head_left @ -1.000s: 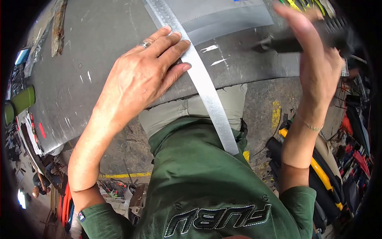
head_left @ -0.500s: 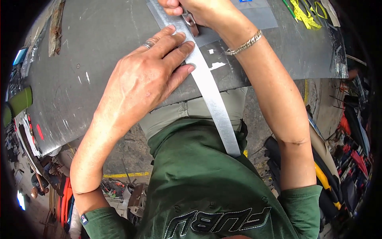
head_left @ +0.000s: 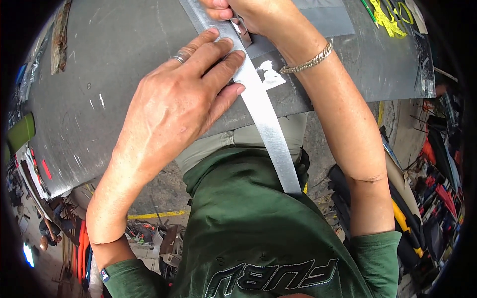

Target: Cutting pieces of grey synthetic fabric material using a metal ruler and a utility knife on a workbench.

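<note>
Silver metal makes the long ruler [head_left: 268, 121], which lies slanting on the dark table [head_left: 124, 89], from about 11 o'clock to 5 o'clock as the person faces it. Its near end passes over the table's edge, in front of the green shirt [head_left: 258, 198]. I see the left hand [head_left: 174, 102] laid on the ruler: the fingertips rest on it from above, and the grip is spread, thumb apart from fingers. At 1 o'clock from it is the right hand [head_left: 258, 17], below a chain bracelet [head_left: 315, 59]; its grip is curled around a metal tool [head_left: 243, 34] at the ruler's 3 o'clock edge, mostly hidden, so I cannot tell its kind. From this tool, a grey sheet [head_left: 323, 22] lies at 3 o'clock and a white patch [head_left: 271, 78] at 5 o'clock. Yellow strips [head_left: 390, 26] lie at 3 o'clock from the right hand.
</note>
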The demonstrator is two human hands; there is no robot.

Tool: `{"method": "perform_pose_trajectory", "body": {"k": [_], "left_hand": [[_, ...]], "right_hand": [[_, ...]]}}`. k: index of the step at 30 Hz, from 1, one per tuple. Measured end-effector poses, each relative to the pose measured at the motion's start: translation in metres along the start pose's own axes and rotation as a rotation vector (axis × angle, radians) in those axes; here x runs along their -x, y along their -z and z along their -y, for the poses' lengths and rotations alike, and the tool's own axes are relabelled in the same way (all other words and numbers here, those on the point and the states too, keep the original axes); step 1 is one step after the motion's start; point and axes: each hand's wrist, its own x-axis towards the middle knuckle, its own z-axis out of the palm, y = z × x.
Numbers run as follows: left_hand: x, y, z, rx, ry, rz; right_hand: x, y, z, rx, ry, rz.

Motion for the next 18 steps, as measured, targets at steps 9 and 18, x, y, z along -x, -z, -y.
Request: {"method": "perform_pose_trajectory", "body": {"k": [9,18], "left_hand": [[-0.001,0.000,-0.002,0.033,0.018,-0.003],[0.000,-0.001,-0.001,0.020,0.015,0.000]], "right_hand": [[0.015,-0.009,0.012,-0.025,0.013,-0.007],[0.018,-0.008,0.013,-0.004,0.023,-0.012]]}}
